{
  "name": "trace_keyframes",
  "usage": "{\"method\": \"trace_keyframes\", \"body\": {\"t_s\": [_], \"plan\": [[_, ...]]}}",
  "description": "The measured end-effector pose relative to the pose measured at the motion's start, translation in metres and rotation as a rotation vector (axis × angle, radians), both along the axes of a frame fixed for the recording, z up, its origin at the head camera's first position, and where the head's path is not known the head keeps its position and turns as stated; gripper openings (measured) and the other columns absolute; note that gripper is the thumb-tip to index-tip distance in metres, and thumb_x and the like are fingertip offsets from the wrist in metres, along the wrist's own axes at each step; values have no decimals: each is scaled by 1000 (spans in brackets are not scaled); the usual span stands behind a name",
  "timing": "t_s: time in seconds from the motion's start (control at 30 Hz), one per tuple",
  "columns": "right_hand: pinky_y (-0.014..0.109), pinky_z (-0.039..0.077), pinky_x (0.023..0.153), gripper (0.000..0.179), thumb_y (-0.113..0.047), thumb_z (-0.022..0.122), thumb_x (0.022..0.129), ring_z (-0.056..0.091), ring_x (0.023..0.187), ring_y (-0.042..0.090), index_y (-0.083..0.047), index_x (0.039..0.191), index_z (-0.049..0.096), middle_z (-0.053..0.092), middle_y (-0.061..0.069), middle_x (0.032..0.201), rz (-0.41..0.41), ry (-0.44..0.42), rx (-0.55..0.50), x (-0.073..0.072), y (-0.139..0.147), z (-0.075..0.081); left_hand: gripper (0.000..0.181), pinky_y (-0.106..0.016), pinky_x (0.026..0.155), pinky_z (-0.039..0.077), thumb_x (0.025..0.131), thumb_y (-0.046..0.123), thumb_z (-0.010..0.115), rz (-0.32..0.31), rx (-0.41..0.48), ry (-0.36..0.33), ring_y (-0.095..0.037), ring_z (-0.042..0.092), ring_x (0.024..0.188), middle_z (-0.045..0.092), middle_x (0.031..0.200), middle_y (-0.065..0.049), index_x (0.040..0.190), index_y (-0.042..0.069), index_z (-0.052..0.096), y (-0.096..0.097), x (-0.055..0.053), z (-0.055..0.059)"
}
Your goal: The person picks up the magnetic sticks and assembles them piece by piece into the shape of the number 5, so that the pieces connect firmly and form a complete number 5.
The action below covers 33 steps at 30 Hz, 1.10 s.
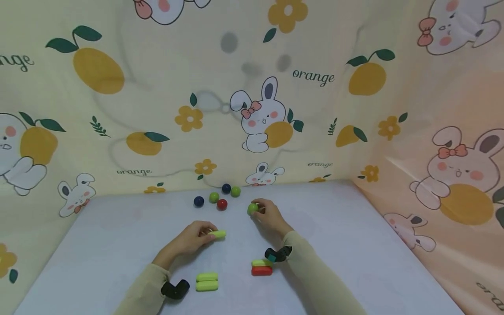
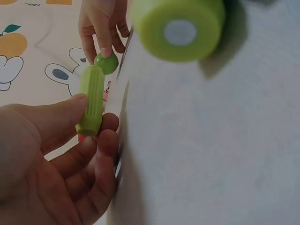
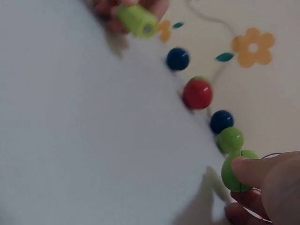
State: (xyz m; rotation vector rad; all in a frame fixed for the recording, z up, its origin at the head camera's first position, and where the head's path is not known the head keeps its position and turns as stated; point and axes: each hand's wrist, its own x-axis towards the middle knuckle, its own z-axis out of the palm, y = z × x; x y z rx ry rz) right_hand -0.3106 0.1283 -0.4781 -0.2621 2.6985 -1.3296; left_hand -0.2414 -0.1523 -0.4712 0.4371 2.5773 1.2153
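My left hand (image 1: 190, 238) pinches a light-green ribbed rod (image 1: 218, 234) between thumb and fingers, over the left middle of the table. In the left wrist view, the rod (image 2: 91, 101) points towards the other hand. Farther back on the right, my right hand (image 1: 271, 217) pinches a green ball (image 1: 252, 208) with thumb and fingertips. The right wrist view shows a seam around this ball (image 3: 229, 173) and the thumb pressed on it. The rod and the held ball are apart in the head view. Some fingers of both hands are partly hidden there.
Behind the hands lie a red ball (image 1: 222, 204), dark blue balls (image 1: 198, 201) and green balls (image 1: 214, 197). Nearer the front, two green rods (image 1: 207, 281) lie side by side. A red rod (image 1: 261, 271) touches another green rod (image 1: 260, 263) beside the right wrist camera.
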Motion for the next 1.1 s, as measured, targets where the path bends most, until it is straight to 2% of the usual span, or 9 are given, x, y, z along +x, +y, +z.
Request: {"method": "trace_keyframes", "body": {"t_s": [0.13,0.33,0.47,0.6,0.7,0.9,1.1], "plan": [[39,52,95,40,-12,66,96,61,105,22,-11,136,60,63,15,130,-4,1,-63,3,4,-4,19,-25,71,48,98,12,64,5,13,3,-14,57,82,68,100,-6,115,6,70,2,0,-1],[35,53,87,37,-9,67,95,63,98,20,-6,131,62,67,17,124,65,33,-111,12,9,-7,21,-24,65,49,98,11,63,18,34,5,-14,57,77,68,97,-7,117,3,69,3,0,-1],[38,55,90,34,-11,69,95,66,100,21,-8,128,62,67,14,125,78,33,-112,19,12,-5,22,-26,67,50,98,12,64,67,30,-18,-14,58,78,69,98,-7,117,4,69,7,1,0],[43,55,95,33,-12,70,94,68,107,27,-7,126,61,66,15,128,83,26,-138,22,14,-3,21,-27,67,50,98,12,64,131,21,-46,-14,58,76,69,95,-7,117,5,69,9,2,1],[43,56,95,33,-11,69,94,68,109,30,-6,125,60,66,17,129,109,16,-155,25,13,0,21,-27,66,49,98,11,64,151,12,-44,-15,58,75,69,94,-7,117,5,69,9,4,3],[43,56,95,32,-8,69,94,68,111,31,-4,124,58,66,18,128,147,-13,-176,31,10,8,20,-27,65,50,97,11,64,154,7,-45,-15,58,75,69,95,-6,116,6,69,11,5,4],[43,55,98,31,-6,69,93,68,111,31,-2,122,57,65,19,127,200,-8,-189,36,6,11,20,-27,64,49,98,9,62,157,15,-57,-14,58,73,68,93,-5,116,5,69,12,4,4]]}}
